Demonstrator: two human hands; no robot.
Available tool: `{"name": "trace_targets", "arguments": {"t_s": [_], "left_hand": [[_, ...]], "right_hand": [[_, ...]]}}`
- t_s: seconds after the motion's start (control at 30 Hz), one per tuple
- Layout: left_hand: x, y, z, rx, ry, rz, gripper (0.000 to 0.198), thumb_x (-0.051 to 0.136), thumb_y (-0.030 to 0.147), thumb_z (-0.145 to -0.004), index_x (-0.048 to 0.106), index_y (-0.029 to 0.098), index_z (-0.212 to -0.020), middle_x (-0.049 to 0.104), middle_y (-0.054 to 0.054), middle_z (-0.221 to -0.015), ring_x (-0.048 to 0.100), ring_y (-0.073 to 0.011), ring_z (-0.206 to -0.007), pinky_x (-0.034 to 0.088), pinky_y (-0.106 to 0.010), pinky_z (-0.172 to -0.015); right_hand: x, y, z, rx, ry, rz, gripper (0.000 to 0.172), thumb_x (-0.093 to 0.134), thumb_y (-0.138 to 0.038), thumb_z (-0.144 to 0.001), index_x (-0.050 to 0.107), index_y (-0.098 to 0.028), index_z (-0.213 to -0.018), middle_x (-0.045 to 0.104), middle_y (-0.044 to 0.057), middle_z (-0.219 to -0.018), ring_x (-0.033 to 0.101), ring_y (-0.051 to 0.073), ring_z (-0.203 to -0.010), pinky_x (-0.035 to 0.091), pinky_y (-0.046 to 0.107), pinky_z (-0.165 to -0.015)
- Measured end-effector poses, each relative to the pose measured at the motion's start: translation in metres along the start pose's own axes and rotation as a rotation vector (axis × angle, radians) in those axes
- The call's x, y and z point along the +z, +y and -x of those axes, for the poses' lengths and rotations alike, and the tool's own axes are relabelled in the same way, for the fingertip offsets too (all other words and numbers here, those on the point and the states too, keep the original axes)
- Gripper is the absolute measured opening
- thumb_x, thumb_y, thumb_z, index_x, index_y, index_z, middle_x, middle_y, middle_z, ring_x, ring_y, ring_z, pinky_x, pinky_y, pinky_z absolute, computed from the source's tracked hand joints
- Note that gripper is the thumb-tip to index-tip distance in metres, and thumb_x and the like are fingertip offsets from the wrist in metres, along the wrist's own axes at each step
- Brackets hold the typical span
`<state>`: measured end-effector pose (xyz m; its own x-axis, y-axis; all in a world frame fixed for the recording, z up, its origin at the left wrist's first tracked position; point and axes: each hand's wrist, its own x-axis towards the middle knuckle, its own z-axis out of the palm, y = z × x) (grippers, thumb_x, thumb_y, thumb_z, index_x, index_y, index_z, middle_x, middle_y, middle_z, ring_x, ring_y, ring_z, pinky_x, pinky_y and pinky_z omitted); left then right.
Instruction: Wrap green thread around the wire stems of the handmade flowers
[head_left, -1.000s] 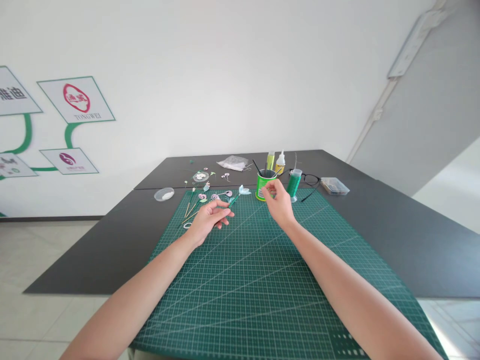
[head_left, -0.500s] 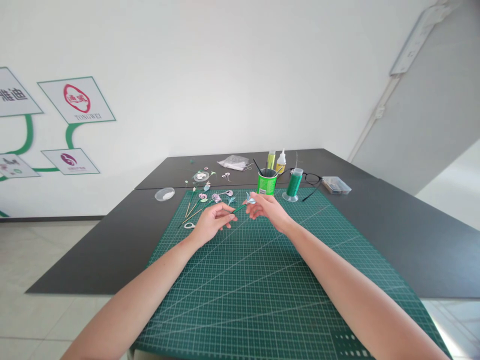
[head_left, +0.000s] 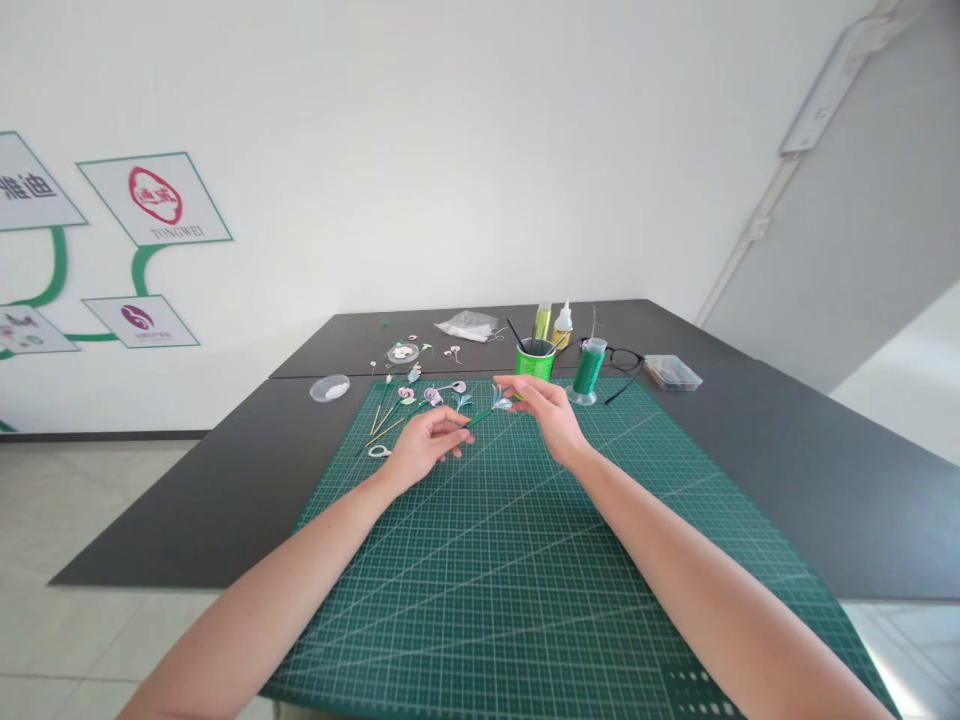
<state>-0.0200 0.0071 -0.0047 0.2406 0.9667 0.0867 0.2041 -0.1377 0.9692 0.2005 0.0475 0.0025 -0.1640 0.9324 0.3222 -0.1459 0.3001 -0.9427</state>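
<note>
My left hand [head_left: 424, 441] pinches the lower end of a small craft flower's green stem [head_left: 480, 416] above the green cutting mat [head_left: 525, 580]. The stem slants up to the right, ending in a pale blue flower head [head_left: 501, 400]. My right hand [head_left: 545, 412] has its fingertips closed on that flower head. Both forearms reach in from the bottom of the view.
Several more small flowers on stems [head_left: 409, 397] lie at the mat's far left. Behind stand a green cup with tools [head_left: 534, 362], a green thread spool [head_left: 589, 368], two glue bottles [head_left: 561, 324], glasses [head_left: 622, 357], a clear box [head_left: 673, 371], a round dish [head_left: 328, 387] and a plastic bag [head_left: 466, 325].
My right hand left the green cup and came left to the flower head. My left hand lifted the flower stem off the mat and now holds it up.
</note>
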Motion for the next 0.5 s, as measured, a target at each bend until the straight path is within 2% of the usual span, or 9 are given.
{"name": "trace_targets", "arguments": {"t_s": [0.2,0.3,0.4,0.5], "left_hand": [[-0.0007,-0.0049,-0.0021,-0.010,-0.019,0.010,0.035,0.075,0.045,-0.077,0.066,0.018,-0.097,0.079,-0.007,-0.089,0.065,-0.0144,-0.061,0.041,-0.022,-0.050],[-0.0008,-0.0052,-0.0023,-0.018,-0.018,0.007,0.034,0.075,0.045,-0.078,0.066,0.019,-0.098,0.079,-0.007,-0.089,0.065,-0.0145,-0.061,0.041,-0.023,-0.051],[-0.0004,-0.0027,-0.0014,-0.022,-0.013,0.014,0.034,0.075,0.045,-0.077,0.066,0.019,-0.097,0.079,-0.007,-0.088,0.065,-0.0143,-0.061,0.041,-0.023,-0.051],[0.0001,0.0002,-0.0001,-0.021,-0.011,0.008,0.034,0.075,0.046,-0.078,0.066,0.019,-0.096,0.078,-0.006,-0.087,0.065,-0.0144,-0.061,0.040,-0.023,-0.051]], "right_hand": [[-0.0026,-0.0028,0.0015,-0.070,-0.087,-0.005,0.039,0.055,-0.052,-0.095,0.084,-0.025,-0.091,0.071,0.006,-0.121,0.061,0.023,-0.117,0.049,0.034,-0.096],[-0.0014,-0.0043,0.0028,-0.084,-0.147,-0.005,0.044,0.051,-0.054,-0.097,0.084,-0.025,-0.089,0.069,0.006,-0.126,0.061,0.023,-0.120,0.047,0.036,-0.103],[-0.0011,-0.0041,0.0023,-0.065,-0.141,-0.056,0.046,0.049,-0.055,-0.097,0.083,-0.025,-0.091,0.069,0.007,-0.127,0.060,0.023,-0.122,0.047,0.036,-0.102],[-0.0017,-0.0034,0.0002,-0.005,-0.073,-0.079,0.045,0.051,-0.057,-0.094,0.081,-0.024,-0.100,0.072,0.007,-0.125,0.062,0.022,-0.114,0.049,0.035,-0.097]]}}
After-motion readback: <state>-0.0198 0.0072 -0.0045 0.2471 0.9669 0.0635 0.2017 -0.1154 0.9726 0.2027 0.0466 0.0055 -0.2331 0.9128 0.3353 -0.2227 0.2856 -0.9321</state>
